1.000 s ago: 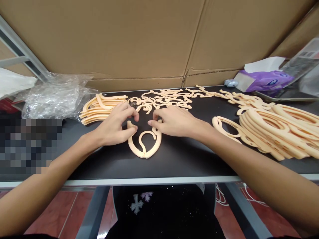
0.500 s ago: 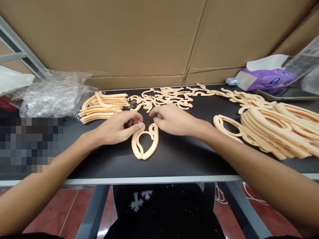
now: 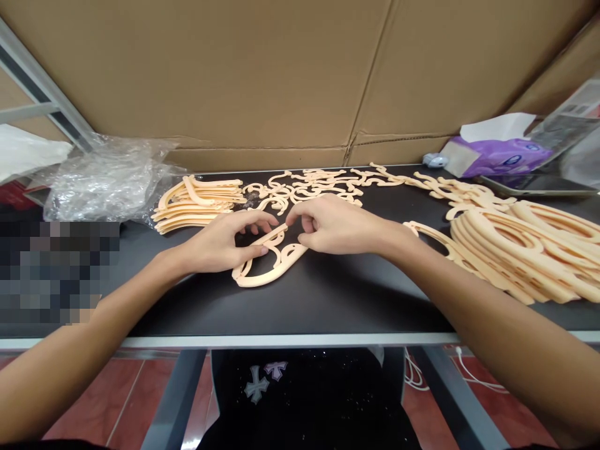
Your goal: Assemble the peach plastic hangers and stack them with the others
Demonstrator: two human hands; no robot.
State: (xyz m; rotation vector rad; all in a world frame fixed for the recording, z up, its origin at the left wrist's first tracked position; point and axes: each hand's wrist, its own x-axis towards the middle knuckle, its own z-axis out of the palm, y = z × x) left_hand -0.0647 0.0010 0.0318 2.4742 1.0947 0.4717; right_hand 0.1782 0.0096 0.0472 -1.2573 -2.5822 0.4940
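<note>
A cream plastic folding hanger (image 3: 267, 275), folded into a loop, is tilted in front of me above the black table. My left hand (image 3: 216, 245) is closed on its upper arm, thumb in front and fingers behind. My right hand (image 3: 338, 226) is curled at the hanger's far ends; its index fingertip meets the tip of the upper arm and its thumb is by the lower arm's end. Behind my hands lie loose S-shaped cream hook pieces (image 3: 323, 181). A stack of curved hanger arms (image 3: 197, 203) lies beyond my left hand.
Folded hangers (image 3: 525, 250) are piled at the right. Crumpled clear plastic (image 3: 110, 178) sits at the left back. A purple tissue pack (image 3: 499, 155) stands at the right back, by a dark flat device (image 3: 539, 184). Cardboard (image 3: 234, 75) walls the rear edge.
The hanger has turned from pointing toward me to slanting left, and its upper arm has been tipped up. My right fingers have come to its end.
</note>
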